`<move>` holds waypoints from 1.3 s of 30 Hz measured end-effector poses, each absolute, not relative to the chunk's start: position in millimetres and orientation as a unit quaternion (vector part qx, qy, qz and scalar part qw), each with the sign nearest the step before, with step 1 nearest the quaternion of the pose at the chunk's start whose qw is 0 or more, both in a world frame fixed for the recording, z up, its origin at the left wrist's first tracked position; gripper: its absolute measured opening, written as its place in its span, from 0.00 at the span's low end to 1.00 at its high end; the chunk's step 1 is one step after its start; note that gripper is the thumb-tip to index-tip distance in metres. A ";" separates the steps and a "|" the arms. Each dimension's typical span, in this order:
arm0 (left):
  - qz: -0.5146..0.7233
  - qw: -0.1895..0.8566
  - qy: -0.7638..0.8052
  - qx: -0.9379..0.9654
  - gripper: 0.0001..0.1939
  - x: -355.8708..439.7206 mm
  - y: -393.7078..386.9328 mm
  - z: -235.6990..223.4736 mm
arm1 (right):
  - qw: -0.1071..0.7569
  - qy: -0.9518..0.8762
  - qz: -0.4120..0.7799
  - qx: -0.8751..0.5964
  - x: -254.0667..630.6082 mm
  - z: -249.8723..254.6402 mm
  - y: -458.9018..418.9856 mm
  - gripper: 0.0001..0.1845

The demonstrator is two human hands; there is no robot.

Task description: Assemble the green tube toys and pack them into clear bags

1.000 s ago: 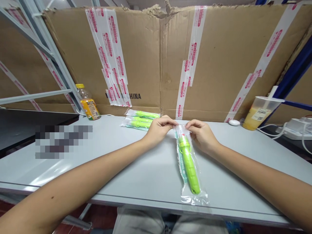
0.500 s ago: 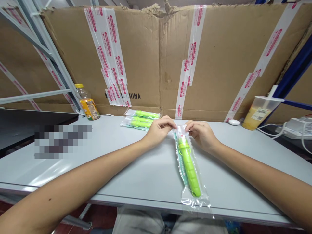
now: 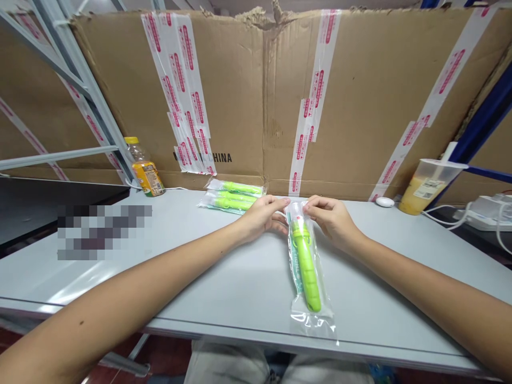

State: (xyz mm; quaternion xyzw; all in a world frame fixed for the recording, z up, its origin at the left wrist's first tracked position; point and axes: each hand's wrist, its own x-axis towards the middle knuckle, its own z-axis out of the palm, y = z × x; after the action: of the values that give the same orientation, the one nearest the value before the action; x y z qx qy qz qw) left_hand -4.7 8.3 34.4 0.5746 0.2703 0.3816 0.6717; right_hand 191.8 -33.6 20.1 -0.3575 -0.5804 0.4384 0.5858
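Note:
A clear plastic bag (image 3: pixel 323 277) lies on the table, holding a bright green, ribbed stick (image 3: pixel 307 264) with a clear upper end and teal print beside it. My right hand (image 3: pixel 330 216) pinches the bag's top right corner between thumb and fingers. At the top left of the bag is my left hand (image 3: pixel 260 217), its thumb stretched toward the edge and its other fingers spread below; I cannot tell if it touches the plastic. Several similar bagged green sticks (image 3: pixel 236 201) lie farther back, partly hidden by my left hand.
A taped cardboard sheet (image 3: pixel 240 96) walls off the table's (image 3: pixel 224 288) back. An orange drink bottle (image 3: pixel 147 173) stands left. A plastic cup with a straw (image 3: pixel 426 186), a small white oval object (image 3: pixel 384 202) and white cables (image 3: pixel 452 221) are right.
My left hand's fingers have gone from pinching the bag's top to spreading apart. The bag has shifted slightly up the table, away from the front edge. The right hand keeps its pinch.

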 end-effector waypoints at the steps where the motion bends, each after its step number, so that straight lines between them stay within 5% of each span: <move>1: 0.358 0.678 0.277 0.580 0.20 -4.8 8.1 33.9 | 0.582 -0.588 0.434 -0.357 192.0 18.9 -32.8 0.10; 9: 0.287 0.694 0.255 0.608 0.19 -8.3 9.0 31.6 | 0.575 -0.502 0.538 -0.359 190.6 19.6 -30.7 0.21; 15: 0.301 0.710 0.226 0.595 0.15 -10.6 10.6 31.1 | 0.439 -0.519 0.657 -0.326 192.4 21.7 -34.1 0.16; 22: 0.285 0.708 0.234 0.602 0.18 -10.7 7.3 34.9 | 0.443 -0.548 0.627 -0.332 197.4 16.9 -32.0 0.13; 28: 0.315 0.662 0.282 0.620 0.29 -4.9 9.6 30.2 | 0.446 -0.559 0.623 -0.319 194.6 15.8 -32.8 0.11; 39: 0.333 0.615 0.303 0.647 0.28 -5.1 14.5 28.1 | 0.459 -0.542 0.634 -0.306 193.7 12.5 -30.7 0.12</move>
State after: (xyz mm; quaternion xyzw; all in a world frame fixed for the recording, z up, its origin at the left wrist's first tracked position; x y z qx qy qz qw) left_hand -5.1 14.5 28.1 0.6473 0.3032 0.3335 0.6147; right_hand 193.7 -30.7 12.5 -0.3057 -0.5419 0.6344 0.4587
